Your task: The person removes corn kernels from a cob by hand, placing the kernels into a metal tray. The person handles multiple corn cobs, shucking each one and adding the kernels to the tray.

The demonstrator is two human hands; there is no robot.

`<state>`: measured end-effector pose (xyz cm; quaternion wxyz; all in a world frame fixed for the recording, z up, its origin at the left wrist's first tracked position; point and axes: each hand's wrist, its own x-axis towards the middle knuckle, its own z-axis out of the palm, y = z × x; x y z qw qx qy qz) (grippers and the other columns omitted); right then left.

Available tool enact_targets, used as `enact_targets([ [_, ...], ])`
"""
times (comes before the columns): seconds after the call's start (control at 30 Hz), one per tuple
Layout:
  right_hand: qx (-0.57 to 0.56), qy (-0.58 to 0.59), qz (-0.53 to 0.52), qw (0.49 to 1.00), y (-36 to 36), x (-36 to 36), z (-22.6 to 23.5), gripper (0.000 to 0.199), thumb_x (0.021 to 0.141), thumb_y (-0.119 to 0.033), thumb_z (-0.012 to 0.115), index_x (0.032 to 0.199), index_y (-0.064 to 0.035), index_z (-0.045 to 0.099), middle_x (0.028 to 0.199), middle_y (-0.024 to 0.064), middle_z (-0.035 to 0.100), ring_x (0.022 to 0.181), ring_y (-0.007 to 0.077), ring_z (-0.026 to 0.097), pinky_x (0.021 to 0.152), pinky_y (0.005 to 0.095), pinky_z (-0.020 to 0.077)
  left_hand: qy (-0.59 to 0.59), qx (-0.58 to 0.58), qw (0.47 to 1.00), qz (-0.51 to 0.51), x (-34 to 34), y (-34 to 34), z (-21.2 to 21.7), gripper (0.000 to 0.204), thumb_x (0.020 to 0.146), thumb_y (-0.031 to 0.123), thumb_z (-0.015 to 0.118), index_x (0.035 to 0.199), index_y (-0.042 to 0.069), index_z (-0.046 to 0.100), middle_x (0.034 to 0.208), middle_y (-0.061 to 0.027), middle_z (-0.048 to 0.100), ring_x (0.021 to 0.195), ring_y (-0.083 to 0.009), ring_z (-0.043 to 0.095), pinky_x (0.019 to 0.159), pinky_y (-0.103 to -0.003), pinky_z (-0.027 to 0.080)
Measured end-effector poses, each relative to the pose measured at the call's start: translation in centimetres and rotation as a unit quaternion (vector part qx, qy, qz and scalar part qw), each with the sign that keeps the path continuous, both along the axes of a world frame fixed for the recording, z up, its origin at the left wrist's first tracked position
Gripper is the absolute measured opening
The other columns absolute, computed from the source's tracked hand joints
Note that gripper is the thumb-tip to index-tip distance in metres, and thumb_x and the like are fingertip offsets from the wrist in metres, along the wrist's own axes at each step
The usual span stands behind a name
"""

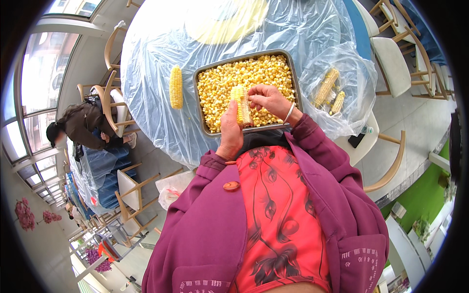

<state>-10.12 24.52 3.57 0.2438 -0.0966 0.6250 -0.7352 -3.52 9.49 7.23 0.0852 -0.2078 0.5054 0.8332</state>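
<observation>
My left hand is closed around the lower part of a corn cob, held upright over a dark-rimmed metal tray. Part of the cob's right side is stripped of kernels. My right hand has its thumb and fingers pinched at that stripped edge; whether a kernel is between them is too small to make out. Loose yellow kernels fill the tray beneath both hands. Left of the tray, a whole corn cob with its kernels on lies on the table.
Clear plastic sheeting covers the round table. To the right, a plastic bag holds stripped cobs. Wooden-framed chairs stand around. Another person bends beside a chair at the far left. A dark phone-like object rests on a near-right seat.
</observation>
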Motion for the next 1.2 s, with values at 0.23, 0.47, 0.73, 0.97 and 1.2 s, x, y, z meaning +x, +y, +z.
enact_targets([
  [0.23, 0.277, 0.453, -0.165, 0.831, -0.7, -0.5, -0.1, 0.018, 0.088, -0.014, 0.061, 0.098, 0.0009, 0.063, 0.088, 0.0096, 0.065, 0.082, 0.0159, 0.061, 0.071, 0.0284, 0.0480, 0.052, -0.086, 0.995, 0.021, -0.1, 0.1, -0.8, 0.032, 0.099, 0.029, 0.045, 0.108, 0.002, 0.060, 0.090, -0.0012, 0.062, 0.075, -0.0082, 0.058, 0.065, -0.024, 0.048],
  [0.47, 0.029, 0.039, -0.061, 0.997, -1.3, 1.0, 1.0, 0.022, 0.092, -0.016, 0.057, 0.103, 0.0033, 0.061, 0.085, 0.0016, 0.062, 0.074, 0.0077, 0.057, 0.064, 0.0209, 0.0468, 0.059, -0.138, 0.989, -0.004, -0.2, 0.4, 0.0, 0.033, 0.100, 0.029, 0.044, 0.099, 0.002, 0.062, 0.083, 0.0027, 0.060, 0.069, -0.0032, 0.050, 0.059, -0.020, 0.040],
  [0.73, 0.037, 0.035, -0.012, 0.999, -0.9, 0.8, 1.2, 0.026, 0.093, -0.019, 0.055, 0.106, 0.0037, 0.061, 0.086, 0.0009, 0.061, 0.073, 0.0080, 0.056, 0.065, 0.0225, 0.0474, 0.071, -0.191, 0.978, -0.030, 0.0, 0.4, -0.3, 0.034, 0.100, 0.030, 0.044, 0.092, 0.003, 0.064, 0.077, 0.0028, 0.059, 0.066, -0.0031, 0.048, 0.056, -0.020, 0.039],
  [0.97, 0.094, 0.089, -0.018, 0.991, -1.0, 0.7, 1.5, 0.025, 0.086, -0.017, 0.048, 0.083, 0.0063, 0.056, 0.075, 0.0166, 0.059, 0.067, 0.0228, 0.056, 0.062, 0.0352, 0.0451, 0.065, -0.208, 0.975, -0.036, 0.2, 0.8, -0.1, 0.031, 0.100, 0.029, 0.045, 0.090, 0.005, 0.061, 0.073, 0.0052, 0.053, 0.063, -0.0026, 0.044, 0.053, -0.020, 0.037],
  [1.2, 0.008, -0.003, -0.059, 0.998, -1.8, 1.3, -1.3, 0.028, 0.081, -0.003, 0.042, 0.104, 0.0036, 0.056, 0.084, 0.0056, 0.057, 0.073, 0.0133, 0.052, 0.065, 0.0261, 0.0447, 0.054, -0.168, 0.983, -0.047, 0.1, 0.6, -0.4, 0.031, 0.100, 0.029, 0.044, 0.097, 0.004, 0.062, 0.080, 0.0041, 0.057, 0.067, -0.0028, 0.048, 0.057, -0.021, 0.039],
])
